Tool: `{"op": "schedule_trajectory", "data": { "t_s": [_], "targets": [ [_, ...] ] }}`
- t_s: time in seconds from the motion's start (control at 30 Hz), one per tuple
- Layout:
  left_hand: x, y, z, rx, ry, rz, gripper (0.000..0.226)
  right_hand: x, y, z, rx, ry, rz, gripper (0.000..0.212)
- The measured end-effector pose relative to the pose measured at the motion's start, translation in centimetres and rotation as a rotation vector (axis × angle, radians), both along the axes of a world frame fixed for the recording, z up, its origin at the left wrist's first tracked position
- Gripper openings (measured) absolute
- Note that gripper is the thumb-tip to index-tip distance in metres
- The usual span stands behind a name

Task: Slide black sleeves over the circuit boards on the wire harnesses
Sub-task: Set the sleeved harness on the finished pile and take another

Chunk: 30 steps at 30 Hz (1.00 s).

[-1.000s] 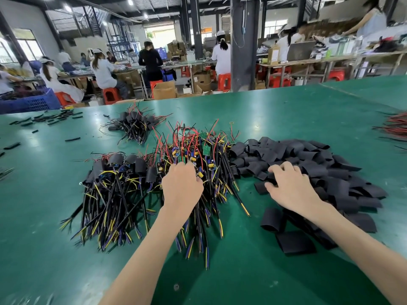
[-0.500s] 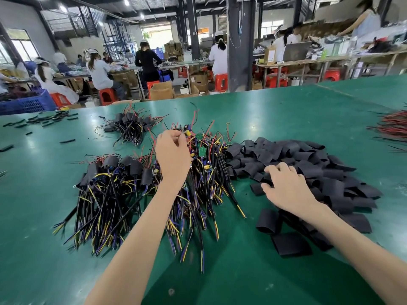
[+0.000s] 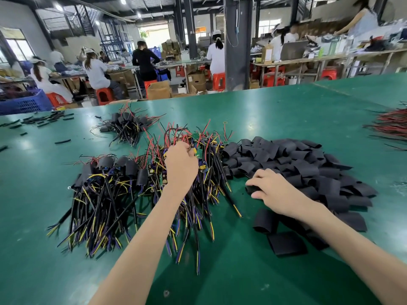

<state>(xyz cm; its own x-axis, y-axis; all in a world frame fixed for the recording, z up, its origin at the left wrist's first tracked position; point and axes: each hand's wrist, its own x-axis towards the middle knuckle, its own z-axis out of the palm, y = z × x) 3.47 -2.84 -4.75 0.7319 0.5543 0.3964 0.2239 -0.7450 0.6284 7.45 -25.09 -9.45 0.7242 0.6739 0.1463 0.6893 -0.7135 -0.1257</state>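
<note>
while on a green workshop table [image 3: 286, 111], left grip [image 3: 180, 166] around harness [image 3: 197, 152], right grip [image 3: 275, 192] around sleeve [image 3: 252, 188]

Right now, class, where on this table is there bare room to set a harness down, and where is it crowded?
Bare: table strip beyond the sleeve pile; near-left corner beside the sleeved harnesses; near patch between the forearms. Crowded: the middle, where the left hand grips unsleeved harnesses and the right hand pinches a sleeve.
</note>
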Motion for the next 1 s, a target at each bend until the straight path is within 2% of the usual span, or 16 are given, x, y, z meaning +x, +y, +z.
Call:
{"op": "schedule_trajectory", "data": {
  "t_s": [0.1,0.2,0.27,0.33,0.47,0.63,0.73,0.83,0.9,1.0],
  "targets": [
    [-1.4,0.3,2.3,-0.054,-0.148,-0.037,0.023,0.2,-0.1,-0.2,-0.036,-0.02,0.019,0.03],
    [-3.1,0.9,5.3,-0.154,-0.202,-0.144,0.029,0.3,-0.2,-0.5,-0.092,-0.008,0.027,0.032],
    [-4.3,1.4,6.7,-0.107,-0.216,-0.177,0.026,0.2,-0.1,-0.6,-0.114,0.007,0.02,0.034],
    [-5.5,1.9,7.5,0.019,-0.262,-0.18,0.015,0.1,0.1,-0.6,-0.106,0.024,0.005,0.037],
    [-7.0,2.7,6.6,0.216,-0.211,-0.237,0.015,-0.4,0.3,-0.4,0.067,0.069,0.024,0.037],
    [-7.6,2.8,2.7,0.091,-0.229,-0.277,0.006,-0.1,0.5,-0.3,0.121,-0.047,-0.001,0.032],
    [-8.0,2.9,1.5,0.032,-0.246,-0.301,0.003,-0.2,0.8,0.3,0.385,0.091,-0.105,0.033],
    [-8.3,2.7,1.2,0.061,-0.18,-0.391,0.009,-1.1,0.7,1.8,0.74,0.116,-0.155,0.029],
    [-8.2,2.2,1.0,0.14,-0.126,-0.426,0.004,-2.5,0.5,3.4,0.866,0.06,-0.031,0.027],
    [-8.0,1.0,0.5,0.204,-0.11,-0.481,0.003,-4.6,0.9,4.5,0.681,0.008,0.322,0.03]
  ]
}}
